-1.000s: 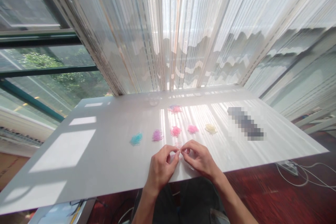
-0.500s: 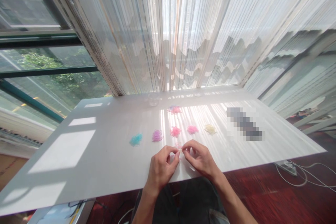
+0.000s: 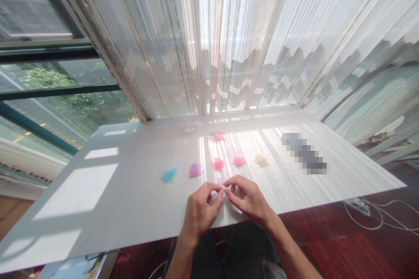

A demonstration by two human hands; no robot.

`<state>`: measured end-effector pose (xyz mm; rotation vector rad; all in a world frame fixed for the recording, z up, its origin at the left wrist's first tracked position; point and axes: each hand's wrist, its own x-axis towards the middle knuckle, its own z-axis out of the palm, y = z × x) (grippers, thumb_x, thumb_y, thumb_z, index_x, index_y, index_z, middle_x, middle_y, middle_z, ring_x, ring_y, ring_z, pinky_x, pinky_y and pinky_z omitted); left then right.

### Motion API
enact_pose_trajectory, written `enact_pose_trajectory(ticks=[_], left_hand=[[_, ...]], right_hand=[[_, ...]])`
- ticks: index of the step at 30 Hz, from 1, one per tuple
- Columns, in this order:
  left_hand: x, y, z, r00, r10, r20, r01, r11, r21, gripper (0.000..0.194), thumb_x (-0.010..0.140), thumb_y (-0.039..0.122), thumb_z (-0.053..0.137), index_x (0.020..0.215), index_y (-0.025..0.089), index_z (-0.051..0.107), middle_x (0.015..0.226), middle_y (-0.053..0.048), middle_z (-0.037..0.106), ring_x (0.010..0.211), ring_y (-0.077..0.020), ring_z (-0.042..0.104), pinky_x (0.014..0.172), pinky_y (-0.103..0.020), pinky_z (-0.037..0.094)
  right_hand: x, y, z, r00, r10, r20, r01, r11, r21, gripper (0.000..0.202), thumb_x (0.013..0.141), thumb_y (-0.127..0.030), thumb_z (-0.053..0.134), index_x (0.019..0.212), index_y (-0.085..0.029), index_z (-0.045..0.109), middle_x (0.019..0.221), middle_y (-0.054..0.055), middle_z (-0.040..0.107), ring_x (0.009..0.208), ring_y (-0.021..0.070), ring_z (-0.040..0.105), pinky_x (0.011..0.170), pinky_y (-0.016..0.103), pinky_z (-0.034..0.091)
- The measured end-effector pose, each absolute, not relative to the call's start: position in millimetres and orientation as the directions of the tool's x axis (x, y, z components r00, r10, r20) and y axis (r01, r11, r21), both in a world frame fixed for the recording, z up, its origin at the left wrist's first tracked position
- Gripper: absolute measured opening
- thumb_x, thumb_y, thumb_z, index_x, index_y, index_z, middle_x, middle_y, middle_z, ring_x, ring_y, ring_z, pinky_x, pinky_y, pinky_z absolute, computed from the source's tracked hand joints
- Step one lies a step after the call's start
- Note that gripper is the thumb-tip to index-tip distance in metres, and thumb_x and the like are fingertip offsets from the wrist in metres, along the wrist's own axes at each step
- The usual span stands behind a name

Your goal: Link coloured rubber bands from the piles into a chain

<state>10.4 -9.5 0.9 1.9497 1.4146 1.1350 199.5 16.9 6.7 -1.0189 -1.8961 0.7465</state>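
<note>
My left hand [image 3: 203,205] and my right hand [image 3: 248,197] meet at the table's near edge, thumbs and forefingers pinched tip to tip. Between the fingertips is a tiny pale piece that looks like a rubber band, mostly hidden. Just beyond them lies a faint pink bit [image 3: 221,180]. A row of small piles of thin looped bands sits farther off: teal bands [image 3: 169,175], purple bands [image 3: 195,169], deep pink bands [image 3: 218,164], light pink bands [image 3: 239,161] and pale yellow bands [image 3: 261,160]. Behind the row lies a mixed-colour pile [image 3: 217,137].
The white table [image 3: 131,209] reaches to a sheer striped curtain [image 3: 229,52]. Clear, round transparent dishes [image 3: 190,127] stand near the back edge. A pixelated dark object [image 3: 304,151] lies on the right. White cables [image 3: 379,218] run over the red floor.
My fingertips have drawn closer together, the right hand shifting slightly left. The pale piece between them shows less now. The piles lie as before.
</note>
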Motion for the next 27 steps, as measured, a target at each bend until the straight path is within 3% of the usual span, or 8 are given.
enact_pose_trajectory(ticks=[27], left_hand=[[10.7,-9.2,-1.5,0.111,0.926,0.361,0.561,-0.358,0.746,0.011,0.097,0.028,0.061,0.096,0.022,0.071,0.086,0.001,0.073,0.059,-0.0112,0.058,0.061,-0.023,0.049]], right_hand=[[198.9,16.0,9.0,-0.285,0.869,0.404,0.394,0.491,-0.777,0.009,0.093,-0.021,0.062,0.087,-0.021,0.069,0.077,0.001,0.067,0.067,0.0151,0.062,0.063,0.025,0.049]])
